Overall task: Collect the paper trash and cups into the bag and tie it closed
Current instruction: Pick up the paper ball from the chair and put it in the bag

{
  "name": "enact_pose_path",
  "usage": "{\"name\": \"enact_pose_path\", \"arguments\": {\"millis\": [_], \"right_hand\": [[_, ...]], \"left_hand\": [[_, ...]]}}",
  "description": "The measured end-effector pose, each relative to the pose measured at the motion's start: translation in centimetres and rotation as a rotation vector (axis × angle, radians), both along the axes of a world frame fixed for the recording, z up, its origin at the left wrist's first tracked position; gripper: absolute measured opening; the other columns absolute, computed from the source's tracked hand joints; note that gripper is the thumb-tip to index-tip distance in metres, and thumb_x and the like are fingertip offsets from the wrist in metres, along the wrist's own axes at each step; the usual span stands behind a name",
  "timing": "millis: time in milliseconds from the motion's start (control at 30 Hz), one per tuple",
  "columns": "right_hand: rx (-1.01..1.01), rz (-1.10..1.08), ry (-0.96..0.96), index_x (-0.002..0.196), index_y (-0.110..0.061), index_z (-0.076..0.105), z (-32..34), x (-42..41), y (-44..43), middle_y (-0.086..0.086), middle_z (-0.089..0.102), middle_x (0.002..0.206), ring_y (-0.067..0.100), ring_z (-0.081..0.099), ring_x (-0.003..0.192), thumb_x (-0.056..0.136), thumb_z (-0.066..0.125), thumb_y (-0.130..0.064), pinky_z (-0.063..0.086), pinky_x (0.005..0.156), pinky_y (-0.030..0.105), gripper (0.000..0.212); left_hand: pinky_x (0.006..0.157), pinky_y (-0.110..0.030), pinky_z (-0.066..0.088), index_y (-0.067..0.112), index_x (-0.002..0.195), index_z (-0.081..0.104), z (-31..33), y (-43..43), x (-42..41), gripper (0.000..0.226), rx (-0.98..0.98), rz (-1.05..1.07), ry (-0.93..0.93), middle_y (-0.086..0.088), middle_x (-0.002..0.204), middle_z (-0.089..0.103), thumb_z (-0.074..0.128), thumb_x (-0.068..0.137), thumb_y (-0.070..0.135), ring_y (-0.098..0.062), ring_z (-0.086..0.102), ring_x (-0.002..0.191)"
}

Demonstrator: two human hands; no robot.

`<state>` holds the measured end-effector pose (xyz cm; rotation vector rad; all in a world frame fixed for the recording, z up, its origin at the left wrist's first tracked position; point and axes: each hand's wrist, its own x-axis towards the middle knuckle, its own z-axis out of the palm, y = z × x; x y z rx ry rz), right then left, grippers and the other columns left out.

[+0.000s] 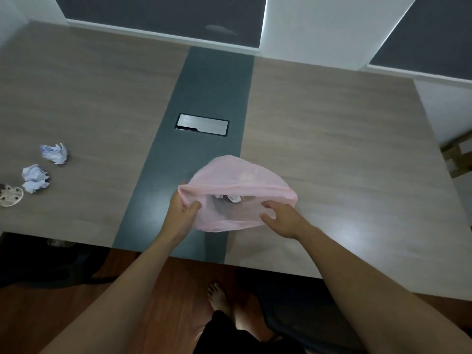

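**Head view: both hands hold the bag's mouth open**

My left hand (182, 210) pinches the left side of the bag (237, 180) at its rim, thumb on the near film and fingers curled behind it. My right hand (279, 217) grips the right side of the same rim, its fingers bent onto the plastic and its thumb below them. The two hands are apart, and the opening is stretched wide between them, facing me.

The bag is pink and see-through. It lies on the table (332, 149) just beyond my hands, its closed end puffed up away from me. Through the mouth I can see a paper wad (233, 198) inside, between my hands. What else is in there I cannot tell.

Under my left hand and the bag's left part runs a dark strip (212, 85) down the middle of the table. Farther along it, beyond the bag, sits a metal hatch (201, 124).

Well off to my left, still on the table, lies a paper ball (54, 153). A second paper ball (35, 178) lies nearer to me, and just beside that one is a round disc (10, 196) with holes in it, cut off by the picture's edge.

Below my arms, near the table's edge, my bare foot (219, 297) stands on the wood floor (158, 284).
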<state>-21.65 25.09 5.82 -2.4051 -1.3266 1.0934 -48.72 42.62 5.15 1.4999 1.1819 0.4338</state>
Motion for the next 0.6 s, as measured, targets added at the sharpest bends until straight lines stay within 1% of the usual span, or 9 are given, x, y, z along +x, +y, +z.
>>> {"name": "enact_pose_path", "arguments": {"millis": [33, 67, 100, 133, 200, 333, 433, 533, 600], "right_hand": [[-0.003, -0.006, -0.005, 0.157, -0.012, 0.060, 0.0, -0.2, -0.9, 0.006, 0.059, 0.163, 0.027, 0.054, 0.150, 0.113, 0.061, -0.038, 0.039, 0.123, 0.034, 0.051], [0.005, -0.015, -0.009, 0.150, -0.012, 0.067, 0.0, -0.3, -1.8, 0.006, 0.066, 0.156, 0.027, 0.059, 0.144, 0.113, 0.061, -0.036, 0.043, 0.117, 0.032, 0.045], [0.017, -0.028, -0.008, 0.143, -0.012, 0.072, 0.1, -0.5, -2.7, 0.006, 0.071, 0.148, 0.027, 0.064, 0.138, 0.112, 0.061, -0.034, 0.046, 0.111, 0.031, 0.039], [0.029, -0.040, -0.003, 0.137, -0.012, 0.076, 0.2, -0.6, -3.7, 0.006, 0.074, 0.143, 0.027, 0.067, 0.133, 0.112, 0.061, -0.034, 0.048, 0.107, 0.031, 0.036], [0.036, -0.063, 0.004, 0.133, -0.010, 0.078, 0.8, -0.6, -5.9, 0.007, 0.077, 0.138, 0.027, 0.069, 0.128, 0.113, 0.060, -0.034, 0.051, 0.107, 0.035, 0.036], [0.044, -0.110, 0.009, 0.118, -0.003, 0.080, 1.7, -0.2, -11.1, 0.014, 0.080, 0.123, 0.032, 0.071, 0.119, 0.113, 0.061, -0.032, 0.054, 0.102, 0.040, 0.035], [0.037, -0.139, -0.010, 0.108, 0.001, 0.079, 1.9, 0.1, -15.8, 0.017, 0.080, 0.112, 0.033, 0.072, 0.109, 0.112, 0.062, -0.033, 0.054, 0.096, 0.040, 0.038], [0.014, -0.195, 0.039, 0.107, -0.003, 0.080, 1.8, 0.2, -20.9, 0.014, 0.079, 0.108, 0.030, 0.072, 0.104, 0.112, 0.063, -0.036, 0.052, 0.086, 0.031, 0.037], [0.013, -0.215, 0.075, 0.107, -0.004, 0.081, 1.8, -0.1, -24.1, 0.016, 0.079, 0.107, 0.030, 0.072, 0.103, 0.112, 0.063, -0.036, 0.052, 0.085, 0.032, 0.037]], "left_hand": [[0.104, -0.009, 0.046, 0.042, 0.154, 0.044, 0.3, -0.5, 0.1, 0.070, 0.032, 0.011, -0.023, 0.038, 0.137, 0.060, 0.063, 0.092, 0.016, 0.007, 0.059, 0.129], [0.114, -0.016, 0.040, 0.038, 0.168, 0.028, 0.5, -1.0, 0.2, 0.087, 0.059, 0.026, -0.026, 0.027, 0.151, 0.050, 0.064, 0.091, 0.018, 0.003, 0.051, 0.138], [0.119, -0.024, 0.035, 0.031, 0.174, 0.012, 0.9, -1.5, 0.2, 0.101, 0.097, 0.051, -0.011, 0.012, 0.161, 0.040, 0.065, 0.089, 0.022, -0.004, 0.043, 0.144], [0.120, -0.029, 0.033, 0.028, 0.176, 0.002, 1.2, -2.1, 0.2, 0.109, 0.156, 0.090, -0.002, 0.002, 0.166, 0.033, 0.065, 0.088, 0.025, -0.008, 0.037, 0.147], [0.121, -0.033, 0.031, 0.029, 0.175, -0.004, 2.2, -3.3, 0.2, 0.113, 0.292, 0.180, -0.022, -0.005, 0.174, 0.026, 0.066, 0.086, 0.027, -0.015, 0.032, 0.156], [0.131, -0.035, 0.021, 0.021, 0.174, 0.007, 3.9, -6.2, 0.2, 0.103, 0.587, 0.247, 0.011, -0.006, 0.177, 0.024, 0.068, 0.091, 0.026, -0.026, 0.022, 0.164], [0.132, -0.039, 0.027, 0.017, 0.166, 0.034, 4.5, -10.1, 0.4, 0.077, 0.715, 0.151, 0.038, -0.008, 0.166, 0.037, 0.063, 0.095, 0.023, -0.028, 0.035, 0.156], [0.123, -0.050, 0.042, 0.015, 0.135, 0.066, 4.5, -14.9, 1.6, 0.041, 0.706, -0.138, 0.016, -0.004, 0.138, 0.059, 0.055, 0.097, 0.026, -0.025, 0.052, 0.135], [0.119, -0.044, 0.043, 0.019, 0.127, 0.071, 4.0, -18.4, 2.1, 0.030, 0.620, -0.414, 0.068, 0.001, 0.133, 0.062, 0.058, 0.101, 0.027, -0.021, 0.055, 0.130]]}}
